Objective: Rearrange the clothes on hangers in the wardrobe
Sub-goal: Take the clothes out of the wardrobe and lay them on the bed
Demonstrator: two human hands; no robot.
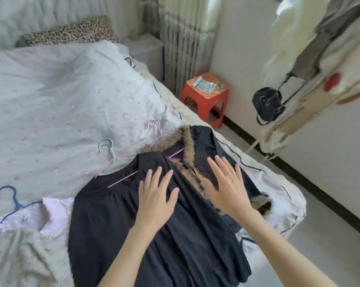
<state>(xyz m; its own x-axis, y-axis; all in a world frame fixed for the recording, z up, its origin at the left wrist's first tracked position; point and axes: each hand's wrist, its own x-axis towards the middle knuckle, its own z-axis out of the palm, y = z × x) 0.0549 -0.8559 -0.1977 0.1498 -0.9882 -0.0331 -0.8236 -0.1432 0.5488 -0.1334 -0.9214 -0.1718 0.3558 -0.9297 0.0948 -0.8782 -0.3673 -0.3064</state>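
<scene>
The black dress (175,235) lies flat at the bed's (50,90) near corner, on a pink-and-teal wire hanger (110,156) whose hook points toward the pillows. Under it, offset to the right, sits a dark fur-trimmed coat (204,141) on a lilac hanger (156,129). My left hand (156,200) lies flat on the dress's chest, fingers straight and spread, its grip holding nothing. My right hand (226,187) is just as flat and splayed over the fur edging, grip holding nothing. To the left I see a pale pink garment (50,216) on a blue hanger (11,200). Beyond the bed stands a red stool (204,98) by the wall, and a black bag (267,104) hangs at right.
</scene>
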